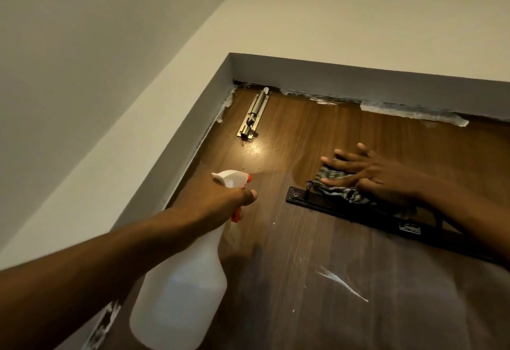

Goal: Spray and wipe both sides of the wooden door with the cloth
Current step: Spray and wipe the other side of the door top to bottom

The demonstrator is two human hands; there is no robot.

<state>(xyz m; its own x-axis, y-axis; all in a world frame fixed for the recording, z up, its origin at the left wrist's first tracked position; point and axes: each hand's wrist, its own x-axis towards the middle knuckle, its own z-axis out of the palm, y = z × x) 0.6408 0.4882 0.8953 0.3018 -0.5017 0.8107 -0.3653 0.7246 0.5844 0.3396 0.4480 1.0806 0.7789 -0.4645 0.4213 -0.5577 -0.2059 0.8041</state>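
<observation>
The brown wooden door (317, 134) fills the lower right of the view, seen from below toward its top edge. My left hand (220, 200) grips the neck of a translucent white spray bottle (182, 289) with a white and orange nozzle (231, 180) pointing at the door's upper left area. My right hand (369, 175) lies flat with spread fingers, pressing a striped grey cloth (335, 184) against the door just above a dark hook rail (356, 214). A wet shine shows below the bolt.
A metal slide bolt (254, 116) is fixed near the door's top left corner. The grey door frame (358, 79) runs along the top and left, with torn tape remnants (414, 112) at the top edge. White paint streaks (342, 283) mark the lower door. Pale walls surround.
</observation>
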